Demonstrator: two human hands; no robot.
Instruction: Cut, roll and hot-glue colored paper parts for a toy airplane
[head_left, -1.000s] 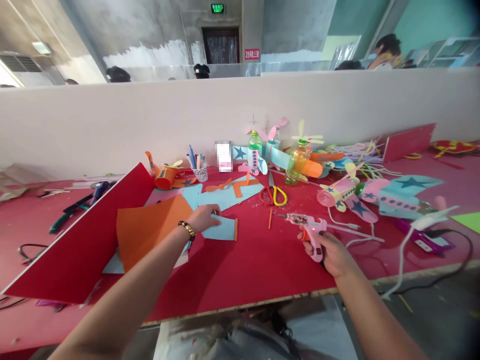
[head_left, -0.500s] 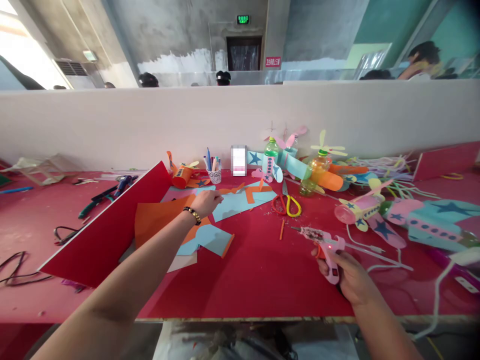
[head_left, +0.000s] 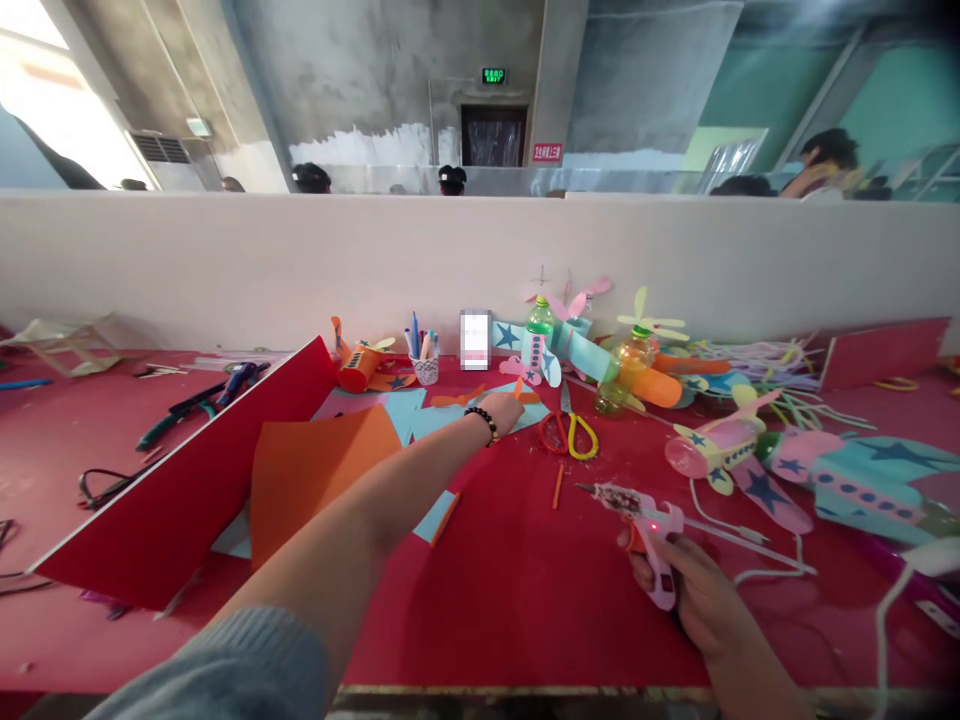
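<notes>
My left hand [head_left: 504, 411] reaches across to the light blue paper [head_left: 534, 412], beside an upright orange paper piece [head_left: 519, 387]. Its fingers are bunched together, and what they pinch, if anything, is hidden. In my right hand [head_left: 686, 580] is a pink hot glue gun [head_left: 651, 525], gripped by its handle with a finger at the orange trigger. A red light glows on its body, and the nozzle points left. A thin orange strip [head_left: 558, 486] lies near the nozzle. Scissors [head_left: 568, 436] with red and yellow handles rest just right of my left hand.
A red board [head_left: 195, 480] leans at the left beside a large orange sheet [head_left: 319, 475]. A pen cup [head_left: 425, 370] stands at the back. Paper-and-bottle planes [head_left: 720, 445] crowd the right, with a white cord [head_left: 881, 620]. Pliers [head_left: 176, 422] lie far left.
My left hand has moved right across the light blue paper to the upright orange piece. My right hand still holds the glue gun. The view has tilted up slightly.
</notes>
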